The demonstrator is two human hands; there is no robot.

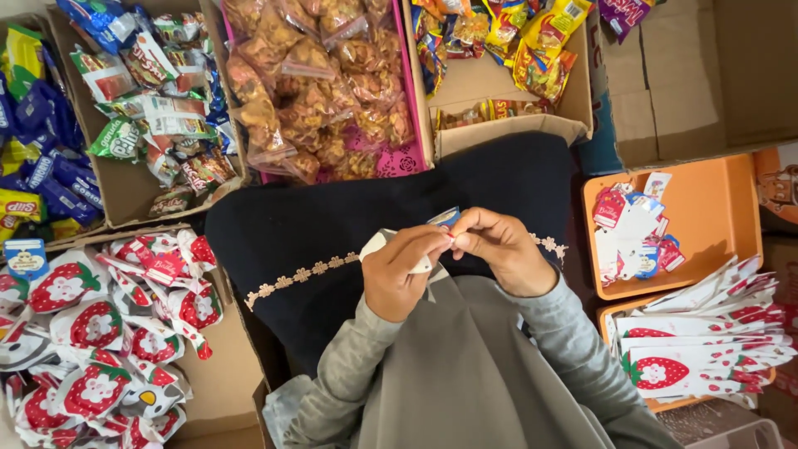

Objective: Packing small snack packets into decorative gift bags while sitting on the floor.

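Left hand point(401, 273) and right hand point(501, 250), fingertips pinching 1 small white packet point(376, 242) with a blue-edged card point(445, 218), above a black cloth point(332, 224) between 2 snack boxes.

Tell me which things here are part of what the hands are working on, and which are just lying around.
In hand:
left hand and right hand, holding a small white bag and a small card

Lying about:
strawberry bags
orange tray of cards
box of snack packets
clear bags of fried snacks
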